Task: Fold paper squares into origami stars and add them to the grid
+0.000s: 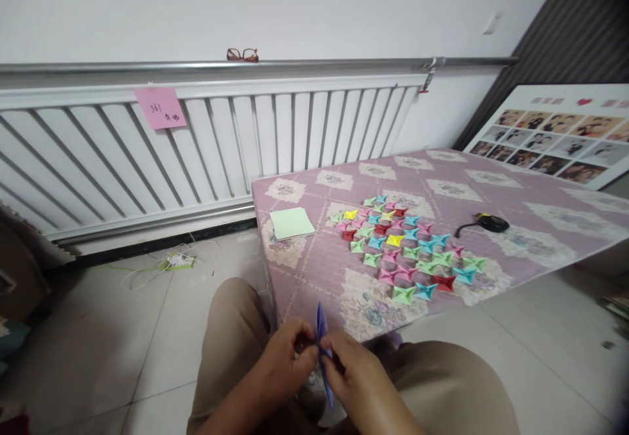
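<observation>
A folded sheet of purple paper point(321, 322) stands on edge between my hands, just over the near edge of the table. From its left side, my left hand point(289, 356) pinches it with thumb and fingers. My right hand point(351, 366) grips the same paper from the right, fingertips close to those of the left. Beyond them, several small folded paper pieces point(394, 240) in green, pink, blue, red and yellow lie in rows on the table. A stack of pale green square paper point(291, 223) rests near the table's left corner.
The table wears a purple floral cloth point(314, 278). A black coiled cable point(493, 223) lies toward its right side. Behind stands a white radiator point(226, 140) with a pink note point(160, 108); glasses point(242, 55) sit on the pipe. A power strip point(179, 261) lies on the floor.
</observation>
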Available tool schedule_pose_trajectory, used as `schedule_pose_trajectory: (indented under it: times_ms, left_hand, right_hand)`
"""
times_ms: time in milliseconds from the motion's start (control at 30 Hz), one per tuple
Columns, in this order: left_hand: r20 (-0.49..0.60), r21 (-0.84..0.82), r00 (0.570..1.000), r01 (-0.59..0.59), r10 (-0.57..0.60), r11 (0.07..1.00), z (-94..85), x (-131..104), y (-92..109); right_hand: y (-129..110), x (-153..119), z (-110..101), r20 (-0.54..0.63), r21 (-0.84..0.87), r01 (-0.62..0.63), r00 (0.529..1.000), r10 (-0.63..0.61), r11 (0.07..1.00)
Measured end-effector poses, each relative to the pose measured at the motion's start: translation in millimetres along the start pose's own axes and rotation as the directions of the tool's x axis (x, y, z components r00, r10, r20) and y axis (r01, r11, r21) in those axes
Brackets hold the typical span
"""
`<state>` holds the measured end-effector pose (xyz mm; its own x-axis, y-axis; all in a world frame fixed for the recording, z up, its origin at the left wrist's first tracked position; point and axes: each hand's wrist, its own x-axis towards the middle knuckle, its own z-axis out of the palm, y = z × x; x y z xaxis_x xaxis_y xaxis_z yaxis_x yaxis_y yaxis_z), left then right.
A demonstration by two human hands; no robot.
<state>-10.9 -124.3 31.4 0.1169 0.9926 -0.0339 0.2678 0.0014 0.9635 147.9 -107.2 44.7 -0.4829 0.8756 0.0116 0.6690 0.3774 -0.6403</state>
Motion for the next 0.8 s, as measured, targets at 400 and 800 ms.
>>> schedule_pose_trajectory:
  times_ms: [400,800]
  left_hand:
    - [0.011,-0.031,0.995,0.100,-0.100,0.994,3.1,3.5,-3.6]
    - [-0.078,0.299,0.995,0.076,-0.055,0.951,-5.0,8.8,-4.2]
  right_hand:
    - [-4.5,-1.6,5.5,0.057,-0.083,-0.039,0.997,0.043,0.996]
    - [-4.5,-7.3,-3.3,0.059,0.000,0.032,0.998,-0.032,0.999]
